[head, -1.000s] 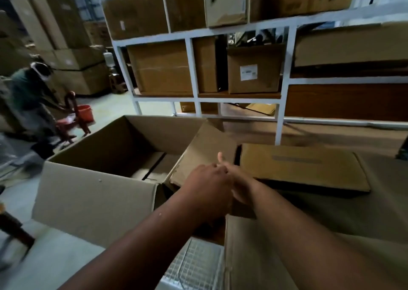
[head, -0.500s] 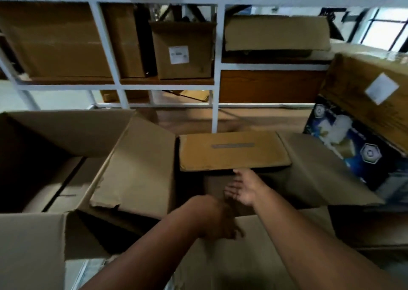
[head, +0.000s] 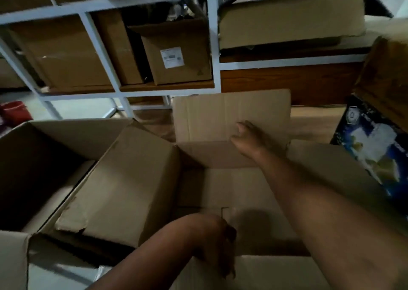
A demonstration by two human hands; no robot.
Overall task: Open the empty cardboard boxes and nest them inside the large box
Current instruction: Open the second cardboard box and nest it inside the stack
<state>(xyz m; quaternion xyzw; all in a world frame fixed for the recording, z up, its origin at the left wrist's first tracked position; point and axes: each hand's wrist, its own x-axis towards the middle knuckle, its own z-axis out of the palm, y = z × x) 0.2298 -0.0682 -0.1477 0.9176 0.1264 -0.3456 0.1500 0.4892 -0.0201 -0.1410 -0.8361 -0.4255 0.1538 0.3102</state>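
Right, left hand [head: 217, 243] is sitting nearest, fingers [head: 227, 267] curling over the near flap [head: 276, 272] of the small box [head: 231, 197], clamped on its edge, probably pinning that flap down and out so the mouth is staying clear. Box interior is showing bare cardboard floor, so it's reading as empty and mostly open. Right forearm is crossing over the opening diagonally; right hand [head: 251, 141] is pressing against the far flap [head: 229, 115], fingers [head: 244, 126] loosely spread, flat on the board rather than pinching, likely pushing it upright and back. Flap is standing near vertical, so that side is looking not yet folded fully out.

Left side flap [head: 119, 186] is lying outward, draping over the rim of the large box [head: 72, 130], which is sitting just beside on the left, open, with its dark interior showing only its own bottom flaps. Judging by that, nesting isn't started for this one; the boxes being side by side is making a short transfer.

Printed blue carton [head: 373, 144] is sitting right. White shelving rack [head: 214, 46] with stored cartons is standing behind.
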